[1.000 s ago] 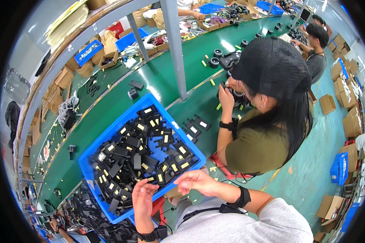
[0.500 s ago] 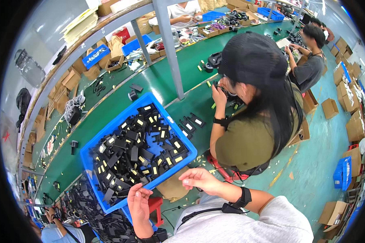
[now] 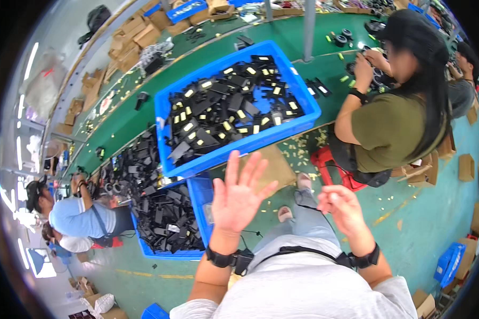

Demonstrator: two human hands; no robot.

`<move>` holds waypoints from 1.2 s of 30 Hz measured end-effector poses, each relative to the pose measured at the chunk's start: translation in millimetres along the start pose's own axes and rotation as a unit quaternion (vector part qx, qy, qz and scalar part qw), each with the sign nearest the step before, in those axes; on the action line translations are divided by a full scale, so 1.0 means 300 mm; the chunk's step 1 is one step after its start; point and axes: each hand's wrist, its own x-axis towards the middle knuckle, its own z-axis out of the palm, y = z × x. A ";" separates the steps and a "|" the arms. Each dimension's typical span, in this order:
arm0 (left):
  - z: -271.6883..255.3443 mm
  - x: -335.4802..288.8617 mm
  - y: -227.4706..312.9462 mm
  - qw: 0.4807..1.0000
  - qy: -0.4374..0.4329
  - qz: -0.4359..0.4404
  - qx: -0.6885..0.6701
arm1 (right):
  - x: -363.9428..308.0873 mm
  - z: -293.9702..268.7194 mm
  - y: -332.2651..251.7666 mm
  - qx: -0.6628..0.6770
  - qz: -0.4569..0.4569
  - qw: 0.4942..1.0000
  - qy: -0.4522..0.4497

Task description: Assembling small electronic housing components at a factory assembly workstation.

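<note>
My left hand (image 3: pixel 238 196) is held up, palm showing and fingers spread, with nothing in it. It is just in front of a blue bin (image 3: pixel 282 131) on the bench. Many black plastic parts (image 3: pixel 235 102), several with pale yellow labels, fill that bin. To its right, my right hand (image 3: pixel 341 210) hangs over the floor with its fingers curled to the thumb; anything between them is too small to make out. Neither hand touches the bin. A second blue bin (image 3: pixel 198 199), lower and left of my left hand, holds more black parts (image 3: pixel 167 217).
A co-worker (image 3: pixel 404 119) in an olive shirt sits at the right on a red stool (image 3: pixel 324 159), handling black parts. Another co-worker (image 3: pixel 82 215) in light blue works at the far left. Loose black parts (image 3: pixel 138 162) are heaped on the green bench (image 3: pixel 125 114). Cardboard boxes stand at the right.
My view has swung left and down, so the bin and co-worker now appear farther right and higher. My left hand has spread its fingers. The lower bin has come more fully into view.
</note>
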 end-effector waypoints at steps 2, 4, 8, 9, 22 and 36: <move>0.045 -0.021 -0.006 1.000 0.004 0.012 0.015 | -0.016 -0.053 0.007 0.060 0.009 0.997 -0.043; 0.066 -0.052 -0.014 1.000 -0.023 0.003 0.017 | -0.031 -0.061 0.008 0.095 -0.014 0.992 -0.078; 0.118 -0.082 -0.037 0.998 -0.060 -0.010 -0.005 | -0.082 0.001 -0.073 0.167 -0.043 0.979 -0.111; 0.136 -0.079 -0.048 0.997 -0.070 -0.005 -0.019 | -0.099 0.013 -0.098 0.175 -0.026 0.981 -0.078; 0.431 -0.098 -0.338 0.995 -0.089 -0.003 -0.053 | -0.333 -0.094 -0.256 0.003 -0.214 0.968 -0.129; 0.782 -0.251 -1.156 0.937 -0.144 0.176 0.267 | -0.763 -0.338 -0.340 -0.409 -0.453 0.792 -0.011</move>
